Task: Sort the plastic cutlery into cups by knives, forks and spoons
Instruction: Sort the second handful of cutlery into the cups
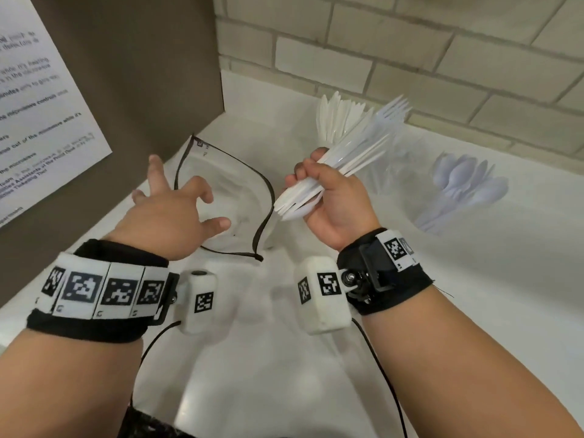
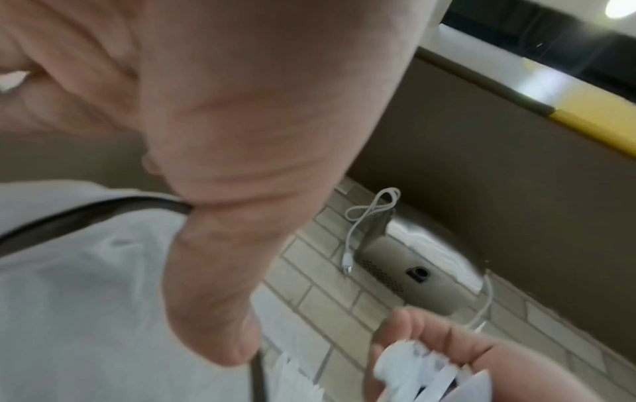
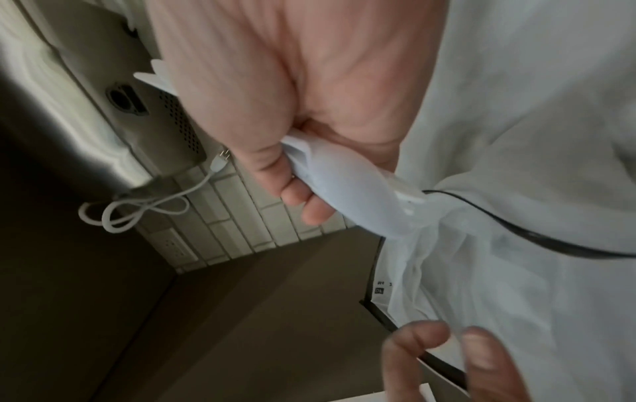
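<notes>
My right hand [image 1: 319,188] grips a bundle of white plastic cutlery [image 1: 354,159] above the white counter; fork tines show at its upper end. The same bundle of cutlery [image 3: 344,195] shows in my right hand's fist [image 3: 275,152] in the right wrist view. My left hand [image 1: 183,200] hovers open, fingers spread, over a clear plastic bag [image 1: 227,191] with a dark rim. Behind the bundle, white knives [image 1: 335,118] stand in a clear cup. Spoons [image 1: 464,184] fill a tilted clear cup at the right. Another clear cup [image 1: 392,162] is faintly visible behind the forks.
A brown panel with a printed sheet [image 1: 38,105] rises at the left, and a brick wall [image 1: 442,52] closes the back. In the left wrist view a metal dispenser [image 2: 395,261] and a white cable [image 2: 364,217] hang on the wall.
</notes>
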Demonstrator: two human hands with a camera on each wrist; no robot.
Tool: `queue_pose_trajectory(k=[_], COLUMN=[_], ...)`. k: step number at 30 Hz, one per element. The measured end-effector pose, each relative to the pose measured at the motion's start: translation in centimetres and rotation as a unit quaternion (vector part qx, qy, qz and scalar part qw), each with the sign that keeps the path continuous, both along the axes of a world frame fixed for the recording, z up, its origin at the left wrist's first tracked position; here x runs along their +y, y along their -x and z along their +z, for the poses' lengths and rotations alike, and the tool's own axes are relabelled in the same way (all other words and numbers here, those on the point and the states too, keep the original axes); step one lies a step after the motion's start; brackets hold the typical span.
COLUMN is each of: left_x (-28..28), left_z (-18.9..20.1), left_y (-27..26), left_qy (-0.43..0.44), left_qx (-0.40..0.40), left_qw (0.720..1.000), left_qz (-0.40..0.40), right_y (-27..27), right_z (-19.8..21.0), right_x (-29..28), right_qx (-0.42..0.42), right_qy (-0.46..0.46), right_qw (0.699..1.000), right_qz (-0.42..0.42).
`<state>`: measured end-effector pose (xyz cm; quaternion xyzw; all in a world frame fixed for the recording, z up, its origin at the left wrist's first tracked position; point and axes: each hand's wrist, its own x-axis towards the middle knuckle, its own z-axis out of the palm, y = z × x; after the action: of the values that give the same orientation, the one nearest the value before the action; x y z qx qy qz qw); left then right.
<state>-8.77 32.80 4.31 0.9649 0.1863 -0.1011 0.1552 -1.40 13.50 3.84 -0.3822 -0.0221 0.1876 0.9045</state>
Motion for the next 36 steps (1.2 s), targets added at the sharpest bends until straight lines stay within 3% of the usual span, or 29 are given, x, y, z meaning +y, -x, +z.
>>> queue_pose_trajectory(k=[2, 5, 7, 12, 17, 20, 22, 25, 27, 30, 34, 36], left_x=[-0.7, -3.0, -4.9, -6.5, -4.8, -3.2, -2.6, -2.6, -3.2, -4.0, -4.8, -5.5], left_z=[0.9, 2.1, 2.1, 0.6, 1.4, 2.2, 2.6, 3.0, 2.9, 2.4, 1.7, 1.3], left_y=[0.5, 1.1, 1.0, 0.0, -0.3, -0.8, -1.2, -1.8, -2.3, -2.9, -3.2, -2.9], left_qy=[0.009, 0.069, 0.085, 0.048, 0.003, -0.053, -0.067, -0.046, -0.021, 0.006, 0.001, 0.077], left_qx=[-0.105, -0.248, -0.255, -0.293, -0.23, -0.223, -0.248, -0.285, -0.293, -0.298, -0.362, -0.39], left_qw=[0.994, 0.949, 0.932, 0.917, 0.94, 0.944, 0.939, 0.923, 0.911, 0.906, 0.877, 0.88], left_qz=[-0.042, -0.183, -0.243, -0.265, -0.251, -0.236, -0.228, -0.255, -0.291, -0.301, -0.316, -0.258], right_y=[0.0, -0.1, -0.1, 0.3, -0.9, -1.5, -1.2, 0.4, 1.3, 2.3, 2.7, 2.6], right_z=[-0.1, -0.5, -0.8, -0.7, -0.6, -0.2, 0.0, 0.2, -0.1, -0.8, -1.7, -2.3], right_x=[-0.2, -0.3, -0.2, -0.7, -3.1, -5.0, -5.9, -6.1, -5.7, -5.0, -4.4, -4.1], right_qx=[0.021, 0.044, 0.054, 0.049, 0.099, 0.106, 0.091, 0.055, 0.033, 0.009, -0.015, -0.022], right_qy=[-0.019, -0.04, -0.05, -0.018, -0.002, 0.053, 0.141, 0.275, 0.276, 0.247, 0.238, 0.207], right_qw=[1.0, 0.998, 0.997, 0.999, 0.991, 0.986, 0.983, 0.953, 0.939, 0.929, 0.926, 0.937], right_qz=[-0.003, -0.01, -0.007, -0.002, -0.088, -0.119, -0.074, 0.111, 0.205, 0.276, 0.291, 0.282])
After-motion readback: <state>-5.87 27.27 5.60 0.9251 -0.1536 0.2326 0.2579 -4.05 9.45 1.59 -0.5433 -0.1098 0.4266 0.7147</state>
